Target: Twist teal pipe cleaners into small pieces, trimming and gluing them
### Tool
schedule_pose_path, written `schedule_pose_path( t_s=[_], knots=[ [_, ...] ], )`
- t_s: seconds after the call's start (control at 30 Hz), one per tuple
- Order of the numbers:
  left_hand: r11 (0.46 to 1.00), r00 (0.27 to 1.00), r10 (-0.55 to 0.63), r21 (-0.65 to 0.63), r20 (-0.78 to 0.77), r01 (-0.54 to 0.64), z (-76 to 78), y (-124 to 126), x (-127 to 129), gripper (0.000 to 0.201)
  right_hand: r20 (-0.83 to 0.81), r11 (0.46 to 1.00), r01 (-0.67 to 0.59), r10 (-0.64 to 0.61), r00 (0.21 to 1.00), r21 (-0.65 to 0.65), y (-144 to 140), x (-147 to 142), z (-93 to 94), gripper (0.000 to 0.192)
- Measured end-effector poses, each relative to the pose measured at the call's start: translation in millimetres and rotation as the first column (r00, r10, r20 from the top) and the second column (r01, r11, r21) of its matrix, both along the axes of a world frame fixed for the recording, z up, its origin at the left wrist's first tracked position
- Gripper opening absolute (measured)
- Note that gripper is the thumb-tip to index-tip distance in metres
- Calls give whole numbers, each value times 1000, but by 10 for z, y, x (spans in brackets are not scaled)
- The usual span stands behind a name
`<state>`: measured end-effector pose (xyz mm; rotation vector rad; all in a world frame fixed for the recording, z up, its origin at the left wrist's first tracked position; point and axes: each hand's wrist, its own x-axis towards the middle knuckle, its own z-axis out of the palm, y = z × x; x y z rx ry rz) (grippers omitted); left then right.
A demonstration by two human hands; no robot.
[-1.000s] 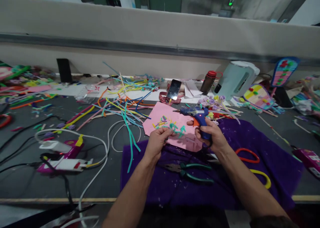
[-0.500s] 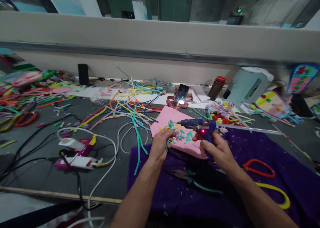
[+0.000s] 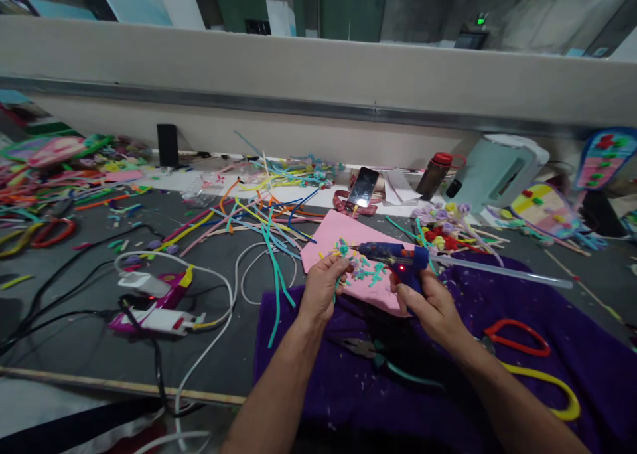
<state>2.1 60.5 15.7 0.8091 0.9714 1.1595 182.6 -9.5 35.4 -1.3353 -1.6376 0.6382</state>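
Right hand [image 3: 432,301]: grip closed around the handle of a blue glue gun [image 3: 393,253], held level with its nozzle pointing left; a red light glows on its body and a clear glue stick [image 3: 502,272] juts out to the right. Left hand [image 3: 323,287]: fingertips pinched on a small teal piece [image 3: 342,248], just left of the nozzle tip. Both hands hover over a pink sheet [image 3: 328,235] strewn with small coloured bits, its near edge overlapping a purple cloth [image 3: 522,308] on the grey surface [image 3: 74,348]. Pliers [image 3: 378,356] lie on the cloth between the forearms; a red loop [image 3: 517,338] and a yellow loop [image 3: 552,387] lie to the right. Left of the sheet: loose coloured strips [image 3: 259,225], white cable [image 3: 209,338], power strip [image 3: 154,311]. Behind: phone [image 3: 362,187], bottle [image 3: 434,174], kettle [image 3: 497,170].
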Motion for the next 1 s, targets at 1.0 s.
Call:
schedule_pose_path(
  t_s=[1.0],
  knots=[
    [997, 999, 0, 76, -45, 4, -35, -12, 7, 28, 119, 1000, -3, 1, 993, 23, 14, 13, -12, 21]
  ],
)
